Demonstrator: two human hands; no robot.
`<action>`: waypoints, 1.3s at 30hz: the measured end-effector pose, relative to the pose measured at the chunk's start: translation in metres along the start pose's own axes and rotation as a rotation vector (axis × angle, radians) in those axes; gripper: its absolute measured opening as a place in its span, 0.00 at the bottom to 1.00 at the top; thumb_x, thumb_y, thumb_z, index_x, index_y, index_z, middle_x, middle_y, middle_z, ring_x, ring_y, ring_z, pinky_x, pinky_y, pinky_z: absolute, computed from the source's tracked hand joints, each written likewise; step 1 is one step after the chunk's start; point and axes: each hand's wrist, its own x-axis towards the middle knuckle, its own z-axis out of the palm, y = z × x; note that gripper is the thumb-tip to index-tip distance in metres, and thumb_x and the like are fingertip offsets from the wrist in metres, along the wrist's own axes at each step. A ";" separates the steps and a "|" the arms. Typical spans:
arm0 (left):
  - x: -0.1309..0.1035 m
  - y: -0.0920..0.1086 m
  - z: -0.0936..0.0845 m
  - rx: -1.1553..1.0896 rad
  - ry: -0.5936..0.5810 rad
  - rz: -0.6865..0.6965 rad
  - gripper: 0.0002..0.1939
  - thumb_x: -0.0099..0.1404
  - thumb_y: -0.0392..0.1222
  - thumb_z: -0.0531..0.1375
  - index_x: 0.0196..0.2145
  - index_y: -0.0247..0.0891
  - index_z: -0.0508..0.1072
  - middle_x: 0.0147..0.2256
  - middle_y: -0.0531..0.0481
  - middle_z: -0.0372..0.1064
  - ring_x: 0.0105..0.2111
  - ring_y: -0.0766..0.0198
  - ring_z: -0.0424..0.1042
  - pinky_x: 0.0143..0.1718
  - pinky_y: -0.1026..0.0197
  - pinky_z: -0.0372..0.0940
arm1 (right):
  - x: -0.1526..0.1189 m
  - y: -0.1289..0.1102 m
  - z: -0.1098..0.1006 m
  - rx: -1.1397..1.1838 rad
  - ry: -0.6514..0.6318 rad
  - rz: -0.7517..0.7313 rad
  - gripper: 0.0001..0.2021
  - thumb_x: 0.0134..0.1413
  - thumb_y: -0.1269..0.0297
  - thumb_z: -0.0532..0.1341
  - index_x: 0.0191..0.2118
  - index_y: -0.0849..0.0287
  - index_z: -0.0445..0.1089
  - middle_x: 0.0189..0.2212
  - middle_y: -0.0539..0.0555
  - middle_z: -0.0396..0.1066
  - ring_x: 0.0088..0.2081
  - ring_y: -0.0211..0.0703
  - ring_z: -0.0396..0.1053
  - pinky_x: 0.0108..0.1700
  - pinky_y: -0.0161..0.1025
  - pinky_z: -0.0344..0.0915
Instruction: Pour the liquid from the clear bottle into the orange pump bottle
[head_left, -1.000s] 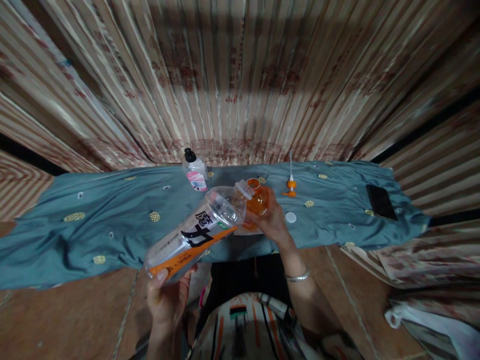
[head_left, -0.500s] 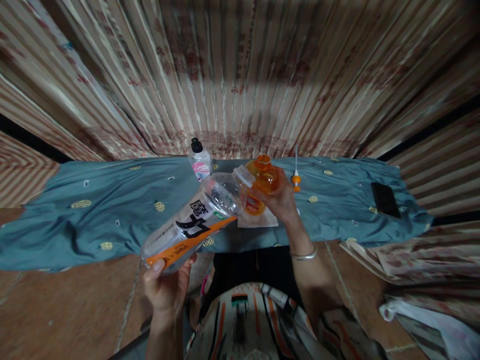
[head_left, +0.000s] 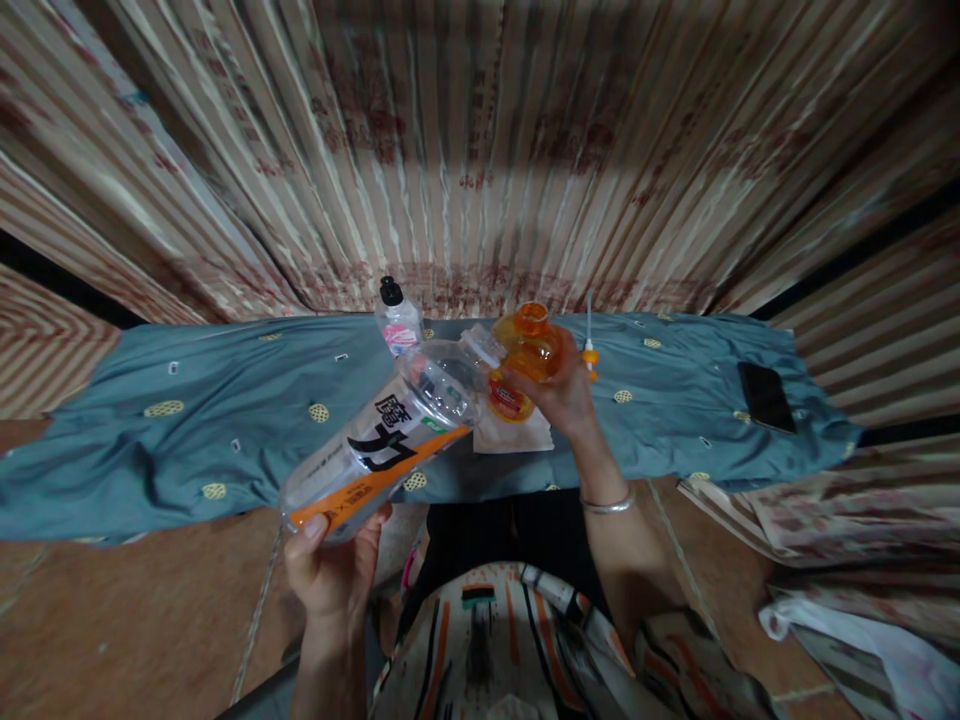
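My left hand grips the bottom end of a large clear plastic bottle with an orange and black label. That bottle is tilted, its mouth up and to the right, beside the orange bottle. My right hand is wrapped round an orange see-through bottle whose round neck is uncapped. The orange bottle is over a white paper tissue; whether it touches the tissue I cannot tell. Behind it to the right lies an orange pump top with a pale tube, partly hidden by my right hand.
A small white bottle with a black cap stands at the back of the table, left of centre. A black phone lies at the right. A teal cloth with pineapple prints covers the narrow table. Striped curtains hang close behind.
My right hand has tipped the orange bottle slightly and moved it a little to the right. The clear bottle in my left hand has hardly shifted.
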 end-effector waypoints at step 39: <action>0.009 -0.002 -0.009 0.058 0.002 0.083 0.32 0.40 0.54 0.77 0.45 0.45 0.84 0.45 0.46 0.86 0.37 0.51 0.82 0.33 0.55 0.79 | -0.046 -0.013 0.025 0.037 -0.030 0.063 0.37 0.51 0.54 0.80 0.64 0.53 0.71 0.58 0.62 0.85 0.57 0.65 0.86 0.60 0.60 0.84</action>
